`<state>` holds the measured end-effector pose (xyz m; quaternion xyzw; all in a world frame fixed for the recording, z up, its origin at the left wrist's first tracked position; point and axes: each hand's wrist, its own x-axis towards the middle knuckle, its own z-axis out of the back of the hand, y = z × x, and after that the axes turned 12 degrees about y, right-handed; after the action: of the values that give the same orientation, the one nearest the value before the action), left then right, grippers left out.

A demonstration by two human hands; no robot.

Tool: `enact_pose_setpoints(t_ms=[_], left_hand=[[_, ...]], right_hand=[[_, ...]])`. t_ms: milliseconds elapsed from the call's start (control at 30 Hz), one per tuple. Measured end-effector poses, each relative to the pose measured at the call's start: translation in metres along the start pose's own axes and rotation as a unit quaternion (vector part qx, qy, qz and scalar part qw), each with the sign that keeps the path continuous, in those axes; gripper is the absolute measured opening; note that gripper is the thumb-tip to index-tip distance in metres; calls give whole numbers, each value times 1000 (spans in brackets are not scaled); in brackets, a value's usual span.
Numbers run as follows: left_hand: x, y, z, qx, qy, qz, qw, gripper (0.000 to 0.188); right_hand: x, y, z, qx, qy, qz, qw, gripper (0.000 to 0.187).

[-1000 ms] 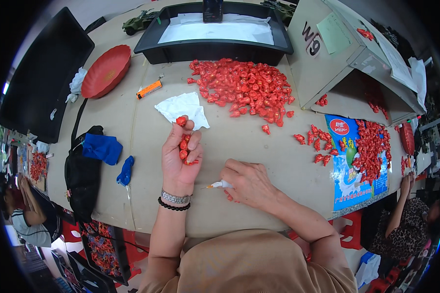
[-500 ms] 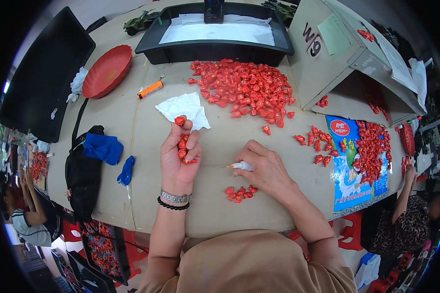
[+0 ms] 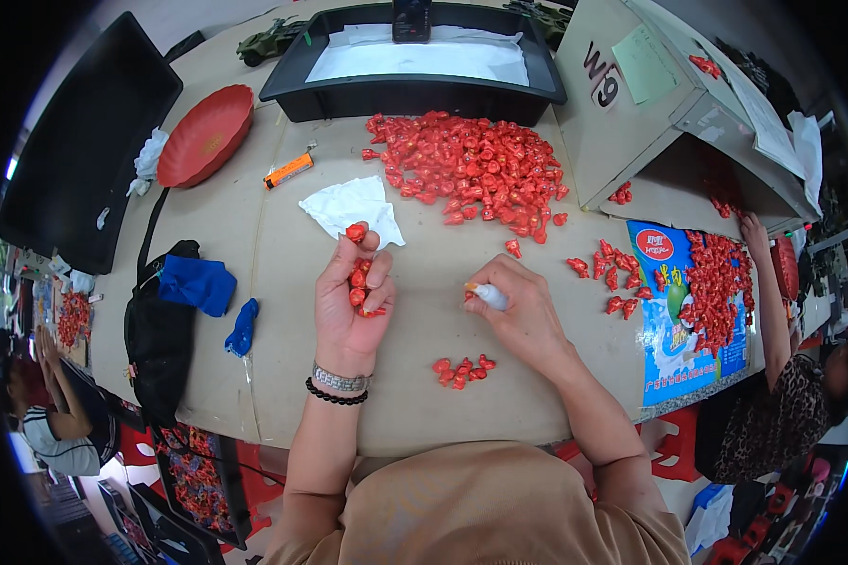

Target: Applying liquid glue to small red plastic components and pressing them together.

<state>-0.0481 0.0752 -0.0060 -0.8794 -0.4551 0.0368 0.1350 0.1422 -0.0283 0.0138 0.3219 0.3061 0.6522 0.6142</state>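
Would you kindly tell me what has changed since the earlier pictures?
The right hand, holding a white tube, moved forward and rightward, uncovering loose red pieces. A co-worker's hand reached toward the grey box. The left hand stayed nearly put, still holding some red pieces.

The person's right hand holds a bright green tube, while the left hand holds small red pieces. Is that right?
Not quite: the tube is white, not green, as the head view shows. The right hand does hold it, and the left hand does hold small red pieces.
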Motion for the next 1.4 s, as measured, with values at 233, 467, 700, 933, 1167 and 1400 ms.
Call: enact_pose_setpoints(t_ms=[233,467,700,933,1167,1400], left_hand=[[-7,23,-1,2,19,61,998,20],[-15,45,-12,67,42,137,987,21],[-20,51,-16,78,49,161,983,18],[-19,52,-14,77,60,162,982,19],[-20,55,-16,146,41,151,977,19],[-21,57,-20,187,24,146,971,19]], right_hand=[[-2,-5,10,425,-25,-66,903,9],[-2,-3,16,592,-58,-79,800,11],[-2,-5,12,581,-45,-79,809,19],[0,-10,7,591,-49,-71,802,19],[-3,-3,7,469,-108,-28,876,13],[-6,5,3,365,-135,-6,921,9]])
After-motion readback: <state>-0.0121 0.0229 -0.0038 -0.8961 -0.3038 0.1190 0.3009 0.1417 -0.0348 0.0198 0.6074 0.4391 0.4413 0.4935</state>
